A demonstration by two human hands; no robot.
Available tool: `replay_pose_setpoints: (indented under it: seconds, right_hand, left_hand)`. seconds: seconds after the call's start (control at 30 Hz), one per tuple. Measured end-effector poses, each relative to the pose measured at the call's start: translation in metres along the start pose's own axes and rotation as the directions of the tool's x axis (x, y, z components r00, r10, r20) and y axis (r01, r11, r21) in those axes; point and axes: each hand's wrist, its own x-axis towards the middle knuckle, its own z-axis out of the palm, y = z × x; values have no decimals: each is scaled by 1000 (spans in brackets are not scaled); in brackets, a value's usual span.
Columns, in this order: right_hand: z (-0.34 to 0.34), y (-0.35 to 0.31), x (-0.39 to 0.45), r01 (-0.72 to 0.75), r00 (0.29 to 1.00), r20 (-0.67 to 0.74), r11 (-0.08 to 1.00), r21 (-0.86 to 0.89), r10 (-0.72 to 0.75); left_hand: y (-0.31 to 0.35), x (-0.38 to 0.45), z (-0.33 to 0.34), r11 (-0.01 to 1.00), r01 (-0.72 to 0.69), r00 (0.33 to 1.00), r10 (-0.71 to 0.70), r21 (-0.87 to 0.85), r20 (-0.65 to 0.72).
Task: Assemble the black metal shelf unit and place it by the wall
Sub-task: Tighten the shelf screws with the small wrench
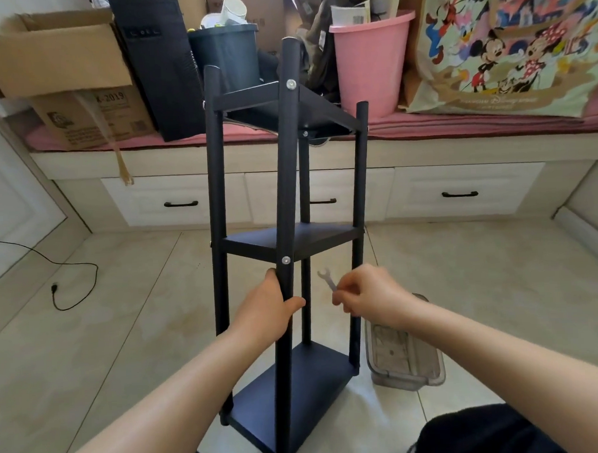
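Black metal shelf unit [288,247] with 3 shelves and 4 posts, standing on the tiled floor [123,319] near the drawer bench. Left hand [270,306] wrapped around the nearest post just below the middle shelf. Right hand [369,295] pinching a small wrench [328,280] just beside the post.

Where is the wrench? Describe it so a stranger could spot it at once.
Find the tall black shelf unit standing on the tiled floor. Just right of its near post, below the middle shelf, the right hand pinches a small wrench. It is the only loose silver tool, thin with an open-ended jaw pointing up.
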Motion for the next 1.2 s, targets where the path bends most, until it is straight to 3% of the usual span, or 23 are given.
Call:
replay_pose_setpoints:
  seconds: [0.23,0.4,0.6,0.83,0.97,1.2]
  right_hand:
    - [21,-20,7,101,992,73,994,37,-103]
    - [32,-43,22,152,988,2,986,70,-152]
    - [42,-54,31,193,980,-52,980,44,-191]
    - [48,-49,34,140,987,-103,964,224,-119]
    - [59,-45,35,91,996,-41,916,391,-81]
    - [71,-42,42,113,987,-149,917,384,-59]
  left_hand:
    - [-2,-1,-10,988,54,996,-43,147,-73]
    - [-3,-1,-14,959,88,992,-60,271,-107]
    - [-6,3,-20,971,92,994,-75,219,-85]
    - [-12,10,-27,979,122,989,-106,165,-100]
    - [-14,11,-25,982,115,989,-98,151,-113]
    - [-20,16,-26,973,131,987,-111,189,-115]
